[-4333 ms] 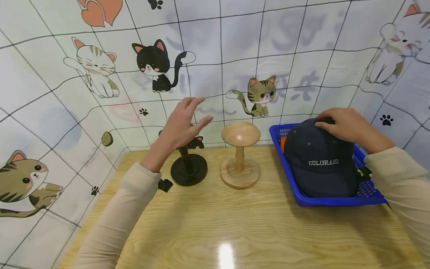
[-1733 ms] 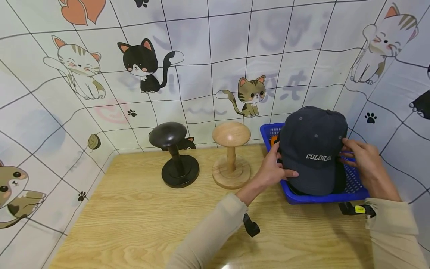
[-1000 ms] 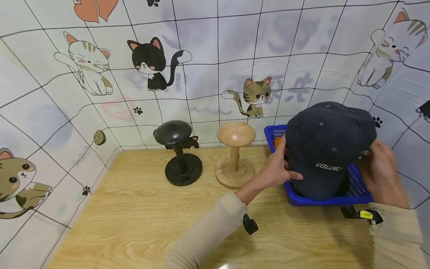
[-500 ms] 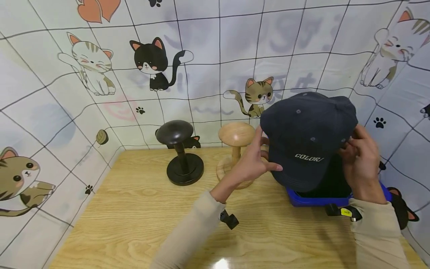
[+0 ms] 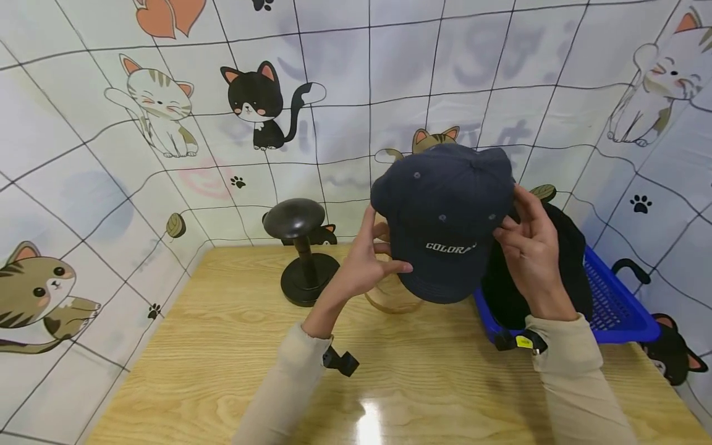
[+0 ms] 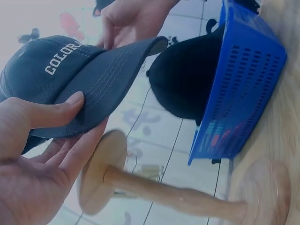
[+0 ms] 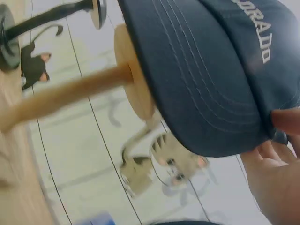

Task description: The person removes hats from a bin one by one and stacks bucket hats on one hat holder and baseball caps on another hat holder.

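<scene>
A dark navy baseball cap (image 5: pixel 445 216) lettered "COLORADO" is held up in both hands, its brim toward me. My left hand (image 5: pixel 361 262) grips the brim's left side, thumb on top and fingers beneath, as the left wrist view shows. On the other side, my right hand (image 5: pixel 534 256) pinches the cap's edge where brim meets crown. Behind and below the cap stands a light wooden hat stand (image 6: pixel 173 192); in the head view the cap covers its top and post. The right wrist view has the stand's round head (image 7: pixel 133 72) right by the brim.
A black hat stand (image 5: pixel 303 250) stands left of the wooden one. At the right, a blue perforated basket (image 5: pixel 628 327) holds a black cap (image 5: pixel 567 266). All are on a wood-grain table (image 5: pixel 233 346) against a wall covering (image 5: pixel 345 74) printed with cats.
Both hands have taken hold of the navy cap, lifted it out of the basket and carried it left to the wooden stand. The black cap beneath is now uncovered.
</scene>
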`<action>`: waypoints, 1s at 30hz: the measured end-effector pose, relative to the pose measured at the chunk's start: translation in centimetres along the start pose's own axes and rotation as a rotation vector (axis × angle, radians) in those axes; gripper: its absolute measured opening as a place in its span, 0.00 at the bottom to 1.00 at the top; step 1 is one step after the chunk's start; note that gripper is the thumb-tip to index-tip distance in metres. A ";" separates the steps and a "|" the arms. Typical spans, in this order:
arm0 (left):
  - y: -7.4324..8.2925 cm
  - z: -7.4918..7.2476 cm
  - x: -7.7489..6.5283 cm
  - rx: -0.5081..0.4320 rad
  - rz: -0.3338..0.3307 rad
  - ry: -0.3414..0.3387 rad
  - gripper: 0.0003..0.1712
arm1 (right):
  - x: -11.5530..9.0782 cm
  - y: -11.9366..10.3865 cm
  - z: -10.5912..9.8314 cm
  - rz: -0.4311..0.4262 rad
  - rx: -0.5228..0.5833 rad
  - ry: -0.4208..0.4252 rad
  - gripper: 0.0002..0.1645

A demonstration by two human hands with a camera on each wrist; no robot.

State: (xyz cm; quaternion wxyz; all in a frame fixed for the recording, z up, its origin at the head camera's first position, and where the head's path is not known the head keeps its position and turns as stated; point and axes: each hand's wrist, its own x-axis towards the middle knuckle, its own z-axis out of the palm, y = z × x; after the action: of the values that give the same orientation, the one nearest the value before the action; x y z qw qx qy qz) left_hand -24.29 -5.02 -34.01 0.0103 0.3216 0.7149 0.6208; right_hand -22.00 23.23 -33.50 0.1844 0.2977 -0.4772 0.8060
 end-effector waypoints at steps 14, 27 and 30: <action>-3.6 -2.7 -2.0 -0.038 -0.082 0.104 0.76 | -0.8 4.5 2.8 0.115 -0.140 0.139 0.41; -5.9 -3.7 -2.8 -0.104 -0.118 0.121 0.76 | -1.3 6.6 2.8 0.245 -0.234 0.073 0.45; -6.3 -3.7 -2.8 -0.122 -0.132 0.109 0.76 | -1.4 7.0 2.6 0.255 -0.235 0.072 0.44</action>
State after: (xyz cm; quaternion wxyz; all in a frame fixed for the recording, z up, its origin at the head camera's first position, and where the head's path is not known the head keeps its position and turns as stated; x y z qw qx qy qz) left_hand -26.45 -9.71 -39.88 0.0316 0.2384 0.6950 0.6776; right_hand -24.19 17.58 -38.05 0.1312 0.1822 -0.5953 0.7715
